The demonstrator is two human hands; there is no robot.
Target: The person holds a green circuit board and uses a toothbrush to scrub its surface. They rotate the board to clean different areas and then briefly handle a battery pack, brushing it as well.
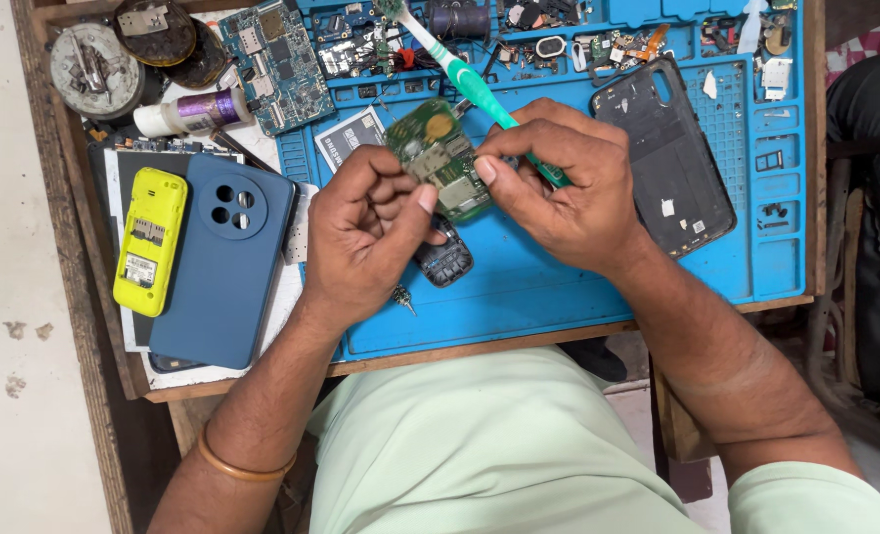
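While the small green circuit board [438, 158] was kept above the blue work mat [559, 287], near the centre of the view, the left hand [366, 237] pinched it from the 7 o'clock side, with the thumb [412, 213] pressed on its lower edge and the other fingers curled behind it. The right hand [569, 183] came from 3 o'clock; its grip was closed around the handle of a green-and-white toothbrush [465, 79], whose head pointed to 11 o'clock, and the tip of one finger also touched the board's right edge. I judged the board to be light, thin and stiff, but fragile on its face, so the bare edges seemed the safe place to take hold, not the soldered parts. Just under the board, a dark phone keypad part [445, 259] lay on the mat. At 9 o'clock, on the tabletop [74, 297], a yellow phone [149, 240] rested beside a dark blue phone back [227, 267], and a black rear cover [669, 158] lay at 3 o'clock.
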